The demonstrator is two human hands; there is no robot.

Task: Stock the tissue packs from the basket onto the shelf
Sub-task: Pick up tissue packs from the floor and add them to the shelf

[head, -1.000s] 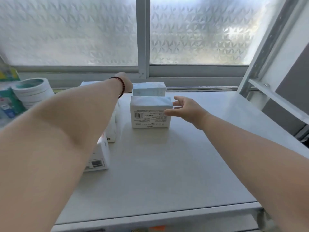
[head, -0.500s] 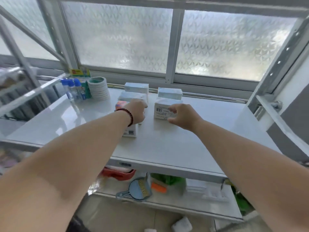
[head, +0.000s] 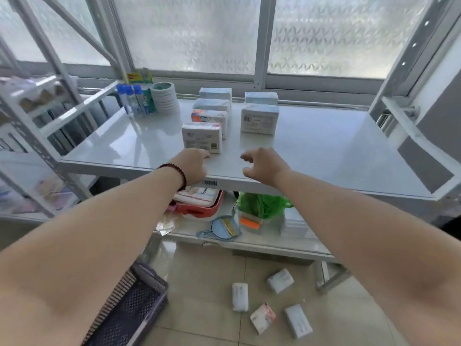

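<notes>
Several tissue packs stand in two rows on the white shelf (head: 324, 156): a left row fronted by a white pack (head: 202, 141), and a right row fronted by a white pack (head: 259, 119). My left hand (head: 193, 166), with a bead bracelet at the wrist, hovers at the shelf's front edge just before the left row, fingers loosely curled and holding nothing. My right hand (head: 262, 166) hangs beside it, fingers loosely curled and empty. The dark basket (head: 132, 303) sits on the floor at lower left. Several more tissue packs (head: 279, 280) lie scattered on the floor tiles.
Tape rolls (head: 164, 99) and blue-capped bottles (head: 132, 101) stand at the shelf's back left. On the lower shelf sit a red tray (head: 199, 208), a green bag (head: 262, 203) and a small dustpan (head: 224, 228). Metal rack uprights flank both sides.
Both hands have drawn back from the packs to the shelf's front edge, and let go. The view has pulled back and tilted down, so the floor, basket and loose packs show.
</notes>
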